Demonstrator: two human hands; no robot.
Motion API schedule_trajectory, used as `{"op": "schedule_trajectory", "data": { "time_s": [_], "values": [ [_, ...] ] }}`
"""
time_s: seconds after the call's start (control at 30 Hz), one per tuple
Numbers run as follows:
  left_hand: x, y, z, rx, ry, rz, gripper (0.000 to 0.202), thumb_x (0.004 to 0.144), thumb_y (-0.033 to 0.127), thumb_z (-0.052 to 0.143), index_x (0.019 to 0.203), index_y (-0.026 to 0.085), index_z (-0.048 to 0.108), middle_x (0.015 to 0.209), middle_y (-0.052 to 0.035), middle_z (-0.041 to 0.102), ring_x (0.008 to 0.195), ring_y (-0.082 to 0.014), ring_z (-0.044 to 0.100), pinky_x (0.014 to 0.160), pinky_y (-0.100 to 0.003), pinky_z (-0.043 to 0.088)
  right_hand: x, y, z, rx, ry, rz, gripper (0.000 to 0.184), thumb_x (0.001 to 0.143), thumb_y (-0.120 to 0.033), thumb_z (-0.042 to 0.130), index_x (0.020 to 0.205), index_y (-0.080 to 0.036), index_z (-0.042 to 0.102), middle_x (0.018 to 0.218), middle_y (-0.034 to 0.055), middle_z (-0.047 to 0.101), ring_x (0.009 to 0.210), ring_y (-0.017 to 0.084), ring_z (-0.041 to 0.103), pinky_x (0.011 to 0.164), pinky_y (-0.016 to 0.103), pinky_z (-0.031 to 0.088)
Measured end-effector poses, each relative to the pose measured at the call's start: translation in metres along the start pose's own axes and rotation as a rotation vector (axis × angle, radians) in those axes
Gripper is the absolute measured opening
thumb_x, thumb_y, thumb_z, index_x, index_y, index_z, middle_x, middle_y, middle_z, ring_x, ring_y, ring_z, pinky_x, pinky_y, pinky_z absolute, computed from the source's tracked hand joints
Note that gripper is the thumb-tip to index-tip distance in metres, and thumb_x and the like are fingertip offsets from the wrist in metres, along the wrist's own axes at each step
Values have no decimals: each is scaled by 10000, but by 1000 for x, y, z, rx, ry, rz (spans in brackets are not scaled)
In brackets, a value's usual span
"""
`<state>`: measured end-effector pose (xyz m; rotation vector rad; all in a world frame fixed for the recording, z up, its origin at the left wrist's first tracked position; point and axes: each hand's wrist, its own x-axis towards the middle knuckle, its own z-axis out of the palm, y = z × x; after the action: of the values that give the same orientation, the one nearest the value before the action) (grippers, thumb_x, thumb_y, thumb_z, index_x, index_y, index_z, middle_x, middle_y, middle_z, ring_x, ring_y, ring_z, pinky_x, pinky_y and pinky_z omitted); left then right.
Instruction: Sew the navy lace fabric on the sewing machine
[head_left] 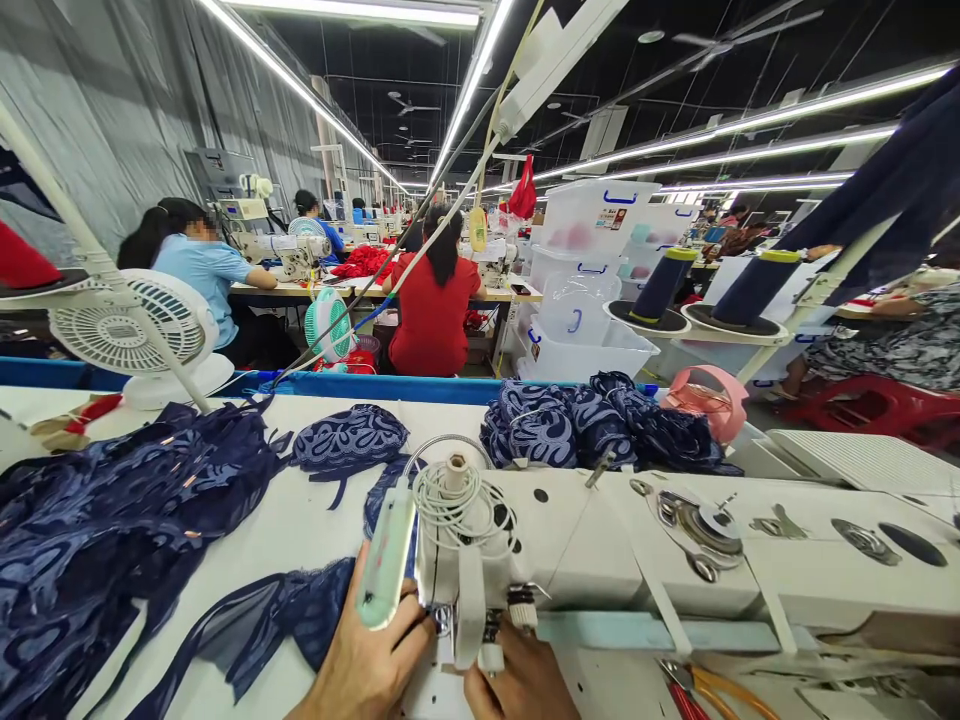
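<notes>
A white sewing machine (675, 550) runs across the lower right, its head facing me. My left hand (367, 660) rests beside the needle area, fingers curled on dark blue lace fabric (300, 610) under the machine's lamp (386, 555). My right hand (521, 680) is just below the needle bar (487, 630), fingers bent together; what it pinches is hidden. Both hands lie close together at the bottom edge.
Piles of navy lace pieces (112, 520) lie on the white table (300, 520) at left, and more lace (600, 420) sits behind the machine. A small fan (142, 330), thread cones (664, 285) and clear bins (585, 340) stand behind. Other workers sit at far machines. Scissors (720, 690) lie at right.
</notes>
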<state>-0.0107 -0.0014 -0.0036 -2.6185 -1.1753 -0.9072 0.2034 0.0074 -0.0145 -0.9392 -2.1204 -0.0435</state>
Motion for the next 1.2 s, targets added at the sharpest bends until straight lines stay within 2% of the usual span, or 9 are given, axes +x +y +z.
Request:
{"op": "schedule_trajectory", "data": {
  "time_s": [0.07, 0.17, 0.3, 0.43, 0.57, 0.7, 0.83, 0.97, 1.2],
  "values": [
    [0, -1, 1, -23, 11, -18, 309, 942, 97, 428, 1155, 221, 615, 974, -78, 692, 1100, -250, 634, 925, -451, 550, 2, -1, -2, -14, -34, -19, 250, 759, -35, 469, 854, -247, 560, 777, 12, 626, 731, 187, 631, 649, 290, 437],
    [-1, -5, 3, -59, 16, -42, 284, 915, 91, 454, 1081, 232, 637, 969, -68, 695, 1064, -243, 649, 1009, -509, 510, 1, -1, -1, -43, -4, -34, 246, 779, -41, 459, 869, -242, 568, 796, 20, 638, 729, 193, 619, 666, 303, 429],
    [-1, -8, 5, -169, -25, -166, 217, 955, 125, 443, 1027, 234, 616, 1015, -72, 673, 990, -223, 635, 947, -459, 528, 3, -3, 2, -21, 65, -55, 257, 814, -42, 452, 893, -236, 601, 844, 31, 664, 775, 193, 628, 644, 297, 399],
    [-1, -11, 8, -303, -46, -287, 199, 1003, 182, 402, 1082, 226, 579, 1082, -103, 642, 1036, -234, 585, 888, -395, 530, 13, -7, -4, -44, 16, -81, 378, 800, -56, 489, 1069, -265, 651, 906, 30, 699, 810, 210, 631, 652, 303, 403],
    [-1, -12, 7, -328, -76, -294, 183, 1006, 202, 387, 1038, 223, 567, 1046, -94, 625, 1032, -238, 572, 890, -403, 521, 14, -10, -7, -101, -78, -105, 453, 798, -95, 553, 1200, -290, 628, 951, 3, 752, 846, 215, 654, 626, 307, 406],
    [4, -10, -2, -296, -98, -311, 185, 980, 201, 431, 979, 237, 612, 1007, -71, 654, 1041, -239, 589, 910, -408, 525, 6, -10, 0, -78, -63, -113, 403, 849, -155, 547, 1234, -252, 616, 916, -4, 772, 822, 211, 673, 788, 344, 454],
    [11, -7, -10, -268, -82, -312, 199, 958, 180, 470, 971, 257, 652, 976, -34, 685, 999, -213, 619, 1006, -447, 487, 2, -10, 2, -60, -87, -136, 407, 876, -162, 532, 1272, -214, 604, 1007, 18, 779, 871, 214, 689, 908, 379, 421],
    [14, -6, -13, -253, -107, -308, 202, 954, 164, 482, 958, 259, 659, 868, 0, 675, 897, -190, 628, 1024, -458, 466, 3, -12, -1, -43, -119, -121, 429, 880, -160, 535, 1301, -198, 608, 990, 38, 779, 907, 233, 691, 964, 414, 378],
    [11, -7, -13, -267, -119, -306, 210, 945, 154, 507, 962, 272, 680, 944, 4, 689, 938, -187, 619, 998, -437, 461, 3, -15, -5, 6, -129, -64, 378, 889, -128, 557, 1242, -226, 651, 1008, 8, 762, 913, 212, 676, 977, 380, 354]
  ]
}}
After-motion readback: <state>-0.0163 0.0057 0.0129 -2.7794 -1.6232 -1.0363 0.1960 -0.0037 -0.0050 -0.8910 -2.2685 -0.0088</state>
